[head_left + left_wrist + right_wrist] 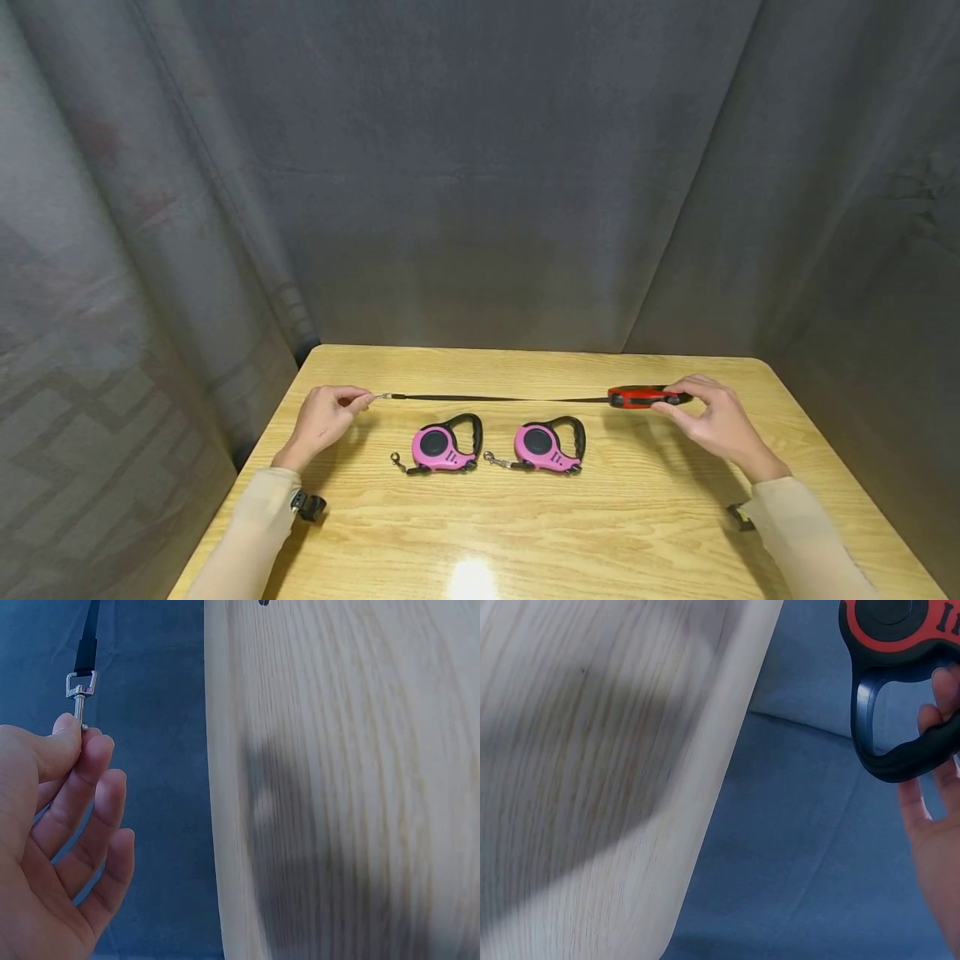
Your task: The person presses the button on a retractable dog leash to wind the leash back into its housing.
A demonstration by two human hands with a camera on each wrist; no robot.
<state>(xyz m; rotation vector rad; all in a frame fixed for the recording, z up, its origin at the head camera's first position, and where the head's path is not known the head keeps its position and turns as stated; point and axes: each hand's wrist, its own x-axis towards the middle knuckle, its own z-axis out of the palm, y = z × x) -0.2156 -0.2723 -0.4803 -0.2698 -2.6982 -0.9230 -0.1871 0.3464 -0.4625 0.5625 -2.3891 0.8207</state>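
Item: red retractable leash [643, 397] — black handle, held above the far right part of the wooden table [600, 517]. The right hand [712, 421] grips it; in the right wrist view the fingers [939, 712] curl round the black handle loop [900, 754], the red housing [900, 626] uppermost.

Item: black strap [498, 398] — drawn out of the red housing, running taut and nearly level across the table's far half to the left hand [324, 417]. It hangs clear of the tabletop, by the look of its shadowless line; contact cannot be ruled out.

Item: metal clip [81, 694] — at the strap's free end. The left hand pinches its stem between thumb and forefinger [90, 761]; the other fingers lie loosely curled below.

Items: two pink retractable leashes, one left [442, 446] and one right [546, 444] — lying flat side by side near the table's middle, straps wound in, small clips [396, 458] showing at their left. Neither hand touches them.

Surround: grey curtain [480, 183] on all sides.

Step in hand, as judged: the strap is pulled to a long extension between both hands. The next move calls for a firm grip on the handle and a controlled hold of the clip, since a spring reel would snatch the strap back.
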